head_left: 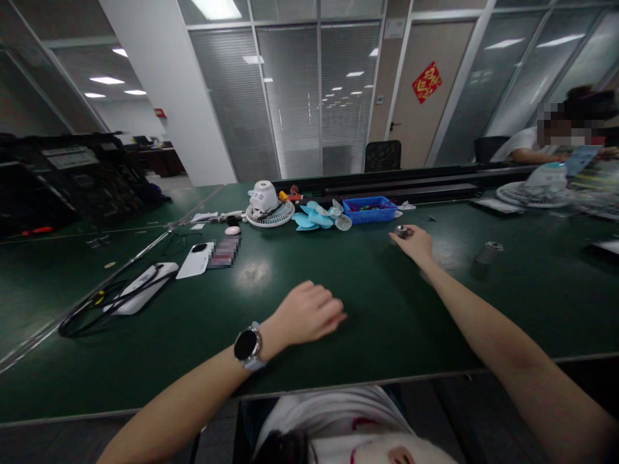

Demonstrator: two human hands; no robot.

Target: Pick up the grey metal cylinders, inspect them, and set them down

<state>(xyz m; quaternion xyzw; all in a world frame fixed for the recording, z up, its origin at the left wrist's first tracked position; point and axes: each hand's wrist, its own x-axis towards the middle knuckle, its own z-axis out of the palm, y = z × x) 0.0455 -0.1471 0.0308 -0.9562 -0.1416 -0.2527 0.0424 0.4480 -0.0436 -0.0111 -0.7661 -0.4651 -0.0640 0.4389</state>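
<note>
My right hand [414, 243] reaches out over the green table, its thumb and fingers closed around a small metal cylinder [400, 231]. Only the cylinder's top end shows above the fingers. A similar silver cylinder [489, 251] stands on the table to the right of that hand. Nearer to me, my left hand [309, 314] lies palm down with its fingers curled in, and nothing shows in it. A watch [247, 345] is on the left wrist. Beyond the hands sit light-blue fan blades [313, 216] and a blue tray [370, 210] of small parts.
A white fan head [264, 203] rests at the back. To the left lie a white phone [195, 260], a pixelated packet [225, 251] and a white device [145, 290] with a black cable. At the far right, a person [532, 143] sits behind another fan [539, 187].
</note>
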